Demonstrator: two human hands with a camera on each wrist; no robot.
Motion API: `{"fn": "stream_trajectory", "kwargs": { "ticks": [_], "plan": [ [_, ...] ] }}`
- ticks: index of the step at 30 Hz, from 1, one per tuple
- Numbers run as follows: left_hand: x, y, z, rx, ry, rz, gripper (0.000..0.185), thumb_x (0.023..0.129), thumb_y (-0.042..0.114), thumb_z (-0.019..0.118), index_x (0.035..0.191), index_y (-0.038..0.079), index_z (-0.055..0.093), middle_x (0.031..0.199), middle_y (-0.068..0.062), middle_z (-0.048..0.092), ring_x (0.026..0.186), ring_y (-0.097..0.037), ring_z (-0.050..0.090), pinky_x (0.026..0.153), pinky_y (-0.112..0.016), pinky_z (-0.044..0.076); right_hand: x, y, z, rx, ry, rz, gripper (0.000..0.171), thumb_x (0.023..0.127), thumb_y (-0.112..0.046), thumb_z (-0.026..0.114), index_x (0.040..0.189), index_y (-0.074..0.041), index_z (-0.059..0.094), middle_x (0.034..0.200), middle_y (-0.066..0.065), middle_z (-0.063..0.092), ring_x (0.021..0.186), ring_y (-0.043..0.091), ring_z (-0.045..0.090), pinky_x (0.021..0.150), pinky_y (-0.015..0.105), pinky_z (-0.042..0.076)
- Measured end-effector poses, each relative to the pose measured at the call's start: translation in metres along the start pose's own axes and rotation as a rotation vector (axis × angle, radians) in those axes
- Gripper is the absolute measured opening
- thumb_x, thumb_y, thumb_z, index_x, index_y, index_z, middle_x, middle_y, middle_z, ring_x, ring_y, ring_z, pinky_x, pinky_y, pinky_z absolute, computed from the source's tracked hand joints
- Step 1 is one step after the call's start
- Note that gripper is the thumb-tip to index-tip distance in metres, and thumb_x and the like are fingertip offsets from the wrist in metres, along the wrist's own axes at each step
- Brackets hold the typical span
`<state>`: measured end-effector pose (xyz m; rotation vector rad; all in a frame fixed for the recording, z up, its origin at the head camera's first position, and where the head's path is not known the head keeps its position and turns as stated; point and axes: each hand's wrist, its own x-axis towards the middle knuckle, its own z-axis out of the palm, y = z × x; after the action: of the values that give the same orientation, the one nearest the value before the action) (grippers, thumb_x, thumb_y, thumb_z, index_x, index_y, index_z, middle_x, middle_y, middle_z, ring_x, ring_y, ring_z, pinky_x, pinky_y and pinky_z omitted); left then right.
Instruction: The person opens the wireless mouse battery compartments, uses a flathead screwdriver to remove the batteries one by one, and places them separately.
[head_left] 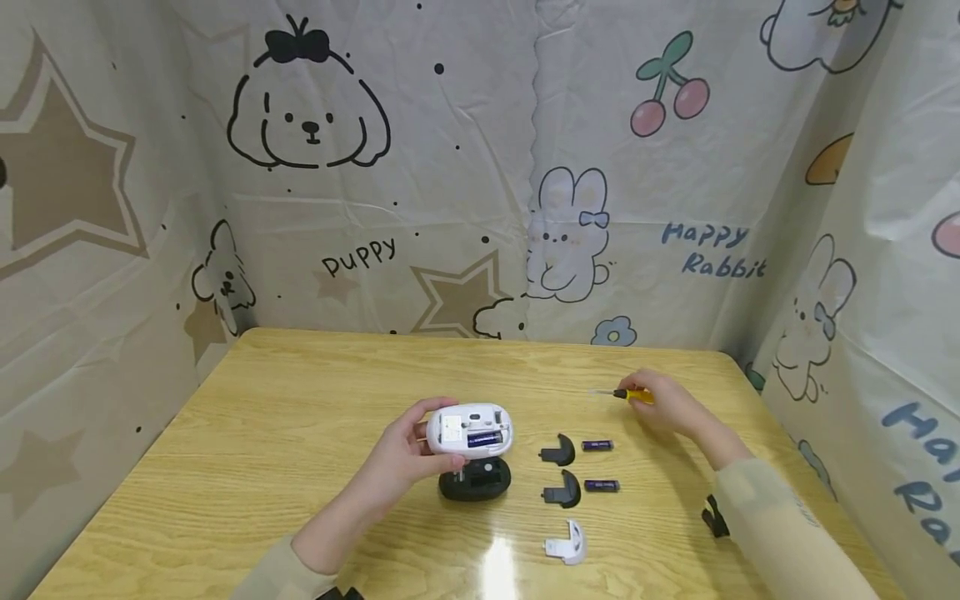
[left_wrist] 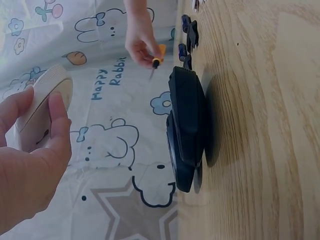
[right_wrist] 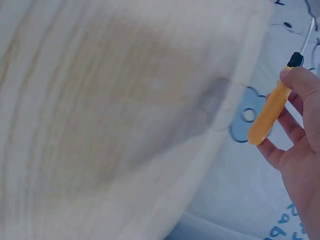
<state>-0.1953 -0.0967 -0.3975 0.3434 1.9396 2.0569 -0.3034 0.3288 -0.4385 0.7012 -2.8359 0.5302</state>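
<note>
so far the left hand [head_left: 408, 454] holds the white mouse [head_left: 470, 429] belly-up above the black mouse [head_left: 475, 481] on the desk [head_left: 300, 400], battery bay open, one battery seated. the right hand [head_left: 663, 406] grasps a screwdriver [head_left: 633, 396]. two batteries [head_left: 597, 446] and three covers [head_left: 558, 452] lie loose, apparently unfitted.

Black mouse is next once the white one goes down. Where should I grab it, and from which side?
Take the black mouse across its two long sides, coming straight down from above. It lies flat on the table with its domed shell low, so the sides give fingers the only purchase. Approach from the near-left: the left hand with the white mouse hovers over its far edge.
</note>
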Motion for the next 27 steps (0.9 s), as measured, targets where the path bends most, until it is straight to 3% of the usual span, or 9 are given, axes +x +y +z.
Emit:
{"fn": "stream_trajectory", "kwargs": {
  "ticks": [8,14,27],
  "plan": [
    [0.001,0.001,0.000,0.046,0.021,0.026,0.071,0.074,0.000,0.077,0.136,0.012,0.044,0.125,-0.020,0.054,0.097,-0.021,0.061,0.080,-0.029,0.055,0.003,-0.021,-0.020,-0.016,0.033,-0.038,0.025,0.083,0.000,0.068,0.107,-0.006,0.065,0.104,0.010,0.066,0.096,0.029,0.062,0.088,0.050,0.051],
    [0.001,0.004,0.001,0.122,0.092,0.043,0.071,0.072,0.001,0.079,0.134,0.017,0.048,0.118,-0.013,0.059,0.095,-0.020,0.061,0.078,-0.027,0.055,0.003,-0.044,-0.031,-0.030,0.050,-0.078,0.026,0.083,-0.003,0.069,0.108,-0.009,0.066,0.109,0.008,0.067,0.102,0.027,0.061,0.090,0.048,0.051],
    [0.002,0.010,0.001,0.177,0.101,0.085,0.068,0.074,0.007,0.079,0.134,0.014,0.047,0.116,-0.014,0.060,0.092,-0.018,0.061,0.075,-0.023,0.054,0.001,-0.088,-0.048,-0.062,0.207,-0.294,0.029,0.078,-0.002,0.074,0.104,-0.012,0.067,0.103,0.000,0.067,0.095,0.018,0.062,0.081,0.039,0.055]
  ]
}}
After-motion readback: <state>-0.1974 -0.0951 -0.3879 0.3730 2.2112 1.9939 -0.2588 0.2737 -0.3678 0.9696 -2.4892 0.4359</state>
